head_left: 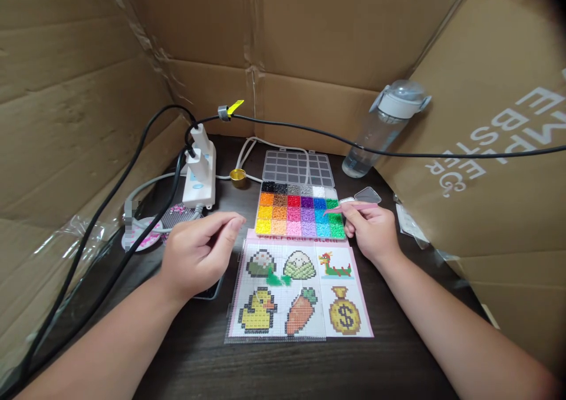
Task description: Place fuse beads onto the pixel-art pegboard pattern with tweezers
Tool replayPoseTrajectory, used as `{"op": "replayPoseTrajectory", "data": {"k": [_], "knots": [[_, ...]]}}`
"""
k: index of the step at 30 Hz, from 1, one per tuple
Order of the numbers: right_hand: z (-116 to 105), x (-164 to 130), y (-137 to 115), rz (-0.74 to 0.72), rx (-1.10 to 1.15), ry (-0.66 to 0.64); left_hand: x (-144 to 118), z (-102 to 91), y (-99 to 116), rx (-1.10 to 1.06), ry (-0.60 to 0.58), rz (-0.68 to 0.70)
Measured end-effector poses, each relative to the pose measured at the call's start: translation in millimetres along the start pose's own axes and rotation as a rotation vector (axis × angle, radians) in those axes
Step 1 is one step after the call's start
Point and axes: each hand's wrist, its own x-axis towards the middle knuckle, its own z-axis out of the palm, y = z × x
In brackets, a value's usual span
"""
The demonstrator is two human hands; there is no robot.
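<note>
My right hand (370, 229) grips pink tweezers (342, 208), their tip over the green and blue cells at the right of the open bead box (300, 214). The box holds many colours of small beads, and its clear lid (298, 167) lies open behind it. In front of the box lies a pattern sheet (300, 291) with pixel pictures of a duck, a carrot, a money bag and others, under a clear pegboard. A few green beads (278, 280) sit on it. My left hand (201, 253) hovers loosely curled just left of the sheet, holding nothing I can see.
A white power strip (200, 173) with plugs and black cables stands at the left. One black cable (309, 130) crosses above the box. A clear water bottle (382, 126) leans at the back right. A gold cap (237, 177) and a finished bead piece (177, 217) lie nearby. Cardboard walls surround the dark table.
</note>
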Motion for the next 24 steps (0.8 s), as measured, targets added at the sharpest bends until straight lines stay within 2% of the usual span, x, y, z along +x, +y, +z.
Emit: {"op": "replayPoseTrajectory", "data": {"k": [6,24], "knots": [[0.2,1.9,2.9,0.033,0.029,0.065,-0.3,0.7,-0.2,-0.009,0.003,0.007],[-1.8,1.6,3.9,0.022,0.008,0.026,-0.4,1.2,-0.7,-0.018,-0.005,-0.004]]}}
